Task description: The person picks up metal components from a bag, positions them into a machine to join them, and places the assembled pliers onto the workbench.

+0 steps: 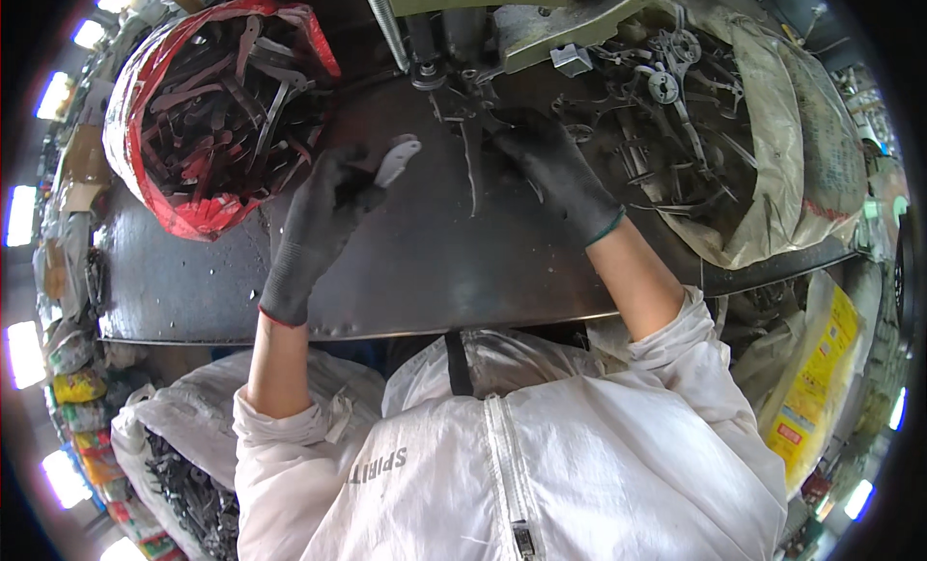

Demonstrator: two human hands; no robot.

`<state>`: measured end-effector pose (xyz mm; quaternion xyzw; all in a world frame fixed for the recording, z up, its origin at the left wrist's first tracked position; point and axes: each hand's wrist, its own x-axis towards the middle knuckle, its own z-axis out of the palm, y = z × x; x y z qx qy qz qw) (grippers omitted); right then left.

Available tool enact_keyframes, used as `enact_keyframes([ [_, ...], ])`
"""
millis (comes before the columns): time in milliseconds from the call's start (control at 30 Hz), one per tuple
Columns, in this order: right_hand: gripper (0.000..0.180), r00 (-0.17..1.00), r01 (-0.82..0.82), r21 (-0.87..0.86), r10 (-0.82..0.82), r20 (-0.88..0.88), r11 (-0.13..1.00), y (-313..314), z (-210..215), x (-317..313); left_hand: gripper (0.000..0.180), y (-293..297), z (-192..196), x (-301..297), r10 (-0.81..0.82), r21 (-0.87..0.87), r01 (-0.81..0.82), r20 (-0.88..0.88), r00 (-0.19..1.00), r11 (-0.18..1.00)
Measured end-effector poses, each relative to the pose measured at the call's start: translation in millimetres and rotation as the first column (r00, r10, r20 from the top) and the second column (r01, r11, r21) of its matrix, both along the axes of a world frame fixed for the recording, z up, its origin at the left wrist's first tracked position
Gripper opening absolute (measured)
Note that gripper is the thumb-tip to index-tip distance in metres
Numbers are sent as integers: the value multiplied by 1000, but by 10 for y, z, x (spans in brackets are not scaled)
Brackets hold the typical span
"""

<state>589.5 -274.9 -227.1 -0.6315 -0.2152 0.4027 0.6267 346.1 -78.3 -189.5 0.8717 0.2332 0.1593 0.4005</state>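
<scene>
My left hand (328,204), in a dark grey knitted glove, is closed on a flat, curved metal piece with small holes (397,161), which sticks out past the thumb and fingers. It hovers over the dark metal tabletop (415,271). My right hand (555,160), gloved alike, reaches to the tooling under the machine (463,96). Its fingers are bent in beside the fixture, and what they grip is hidden. From the fixture a thin, wavy metal strip (471,170) points toward me.
A red-and-white bag (208,223) full of flat metal pieces stands left. At right, an open woven sack (777,146) holds metal assemblies (666,88). The machine's metal arm (579,25) overhangs the back. Below the table's front edge, a white sack (183,416) holds dark parts.
</scene>
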Motion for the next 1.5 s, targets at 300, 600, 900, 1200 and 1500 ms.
enact_keyframes([
  [300, 33, -102, 27, -27, 30, 994, 999, 106, -212, 15, 41, -616, 346, 850, -282, -468, 303, 115, 952, 830],
  [600, 43, -226, 271, -586, 642, 732, 764, -682, 25, 1557, 19, -354, -536, 486, 37, -603, -29, 0, 999, 797],
  [900, 38, 295, 8, -262, 248, 923, 965, -270, 194, 791, 47, -386, -157, 891, -7, -498, 58, 105, 994, 865],
  [1200, 24, 960, 87, 162, -39, -276, 983, -149, 183, 464, 48, -364, -239, 1097, -51, -599, 74, 56, 997, 797],
  [1500, 28, 983, 30, 83, -44, 179, 996, 132, 303, 93, 42, -162, -368, 1192, -106, -429, 113, 39, 994, 896],
])
